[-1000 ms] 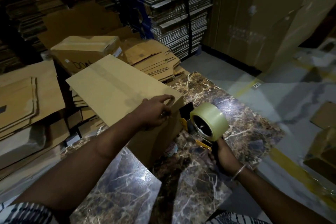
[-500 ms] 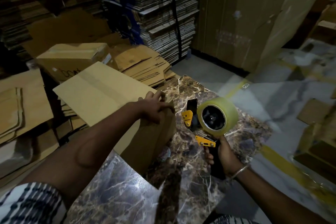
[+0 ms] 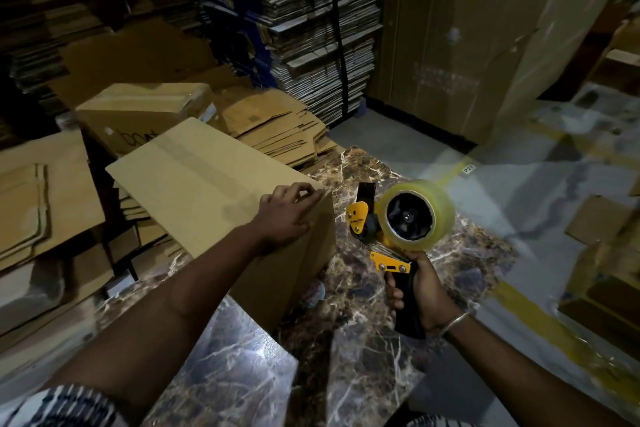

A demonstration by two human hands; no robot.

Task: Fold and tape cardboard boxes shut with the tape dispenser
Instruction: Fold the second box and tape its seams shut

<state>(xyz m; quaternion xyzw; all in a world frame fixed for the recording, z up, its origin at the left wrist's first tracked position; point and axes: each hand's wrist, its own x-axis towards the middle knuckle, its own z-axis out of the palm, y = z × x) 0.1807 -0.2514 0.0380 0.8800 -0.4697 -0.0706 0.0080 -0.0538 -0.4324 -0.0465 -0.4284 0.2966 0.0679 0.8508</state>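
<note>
A closed brown cardboard box [image 3: 194,180] lies on the marble table [image 3: 363,350], with a strip of clear tape along the seam of its top. My left hand [image 3: 287,215] rests on the box's near right corner, fingers curled at the edge. My right hand [image 3: 420,291] grips the black handle of the tape dispenser [image 3: 391,229], held upright just right of the box and apart from it. Its yellow metal frame and roll of clear tape [image 3: 415,218] face me.
Flattened cartons [image 3: 277,125] and another taped box [image 3: 145,111] lie behind the table. Tall stacks of flat cardboard [image 3: 318,28] stand at the back, large cartons [image 3: 467,38] to the right. Loose cardboard [image 3: 31,204] piles at left. Grey floor with a yellow line [image 3: 519,308] runs at right.
My right hand has lifted the tape dispenser away from the box's end and turned it upright. My left hand stays on the box corner.
</note>
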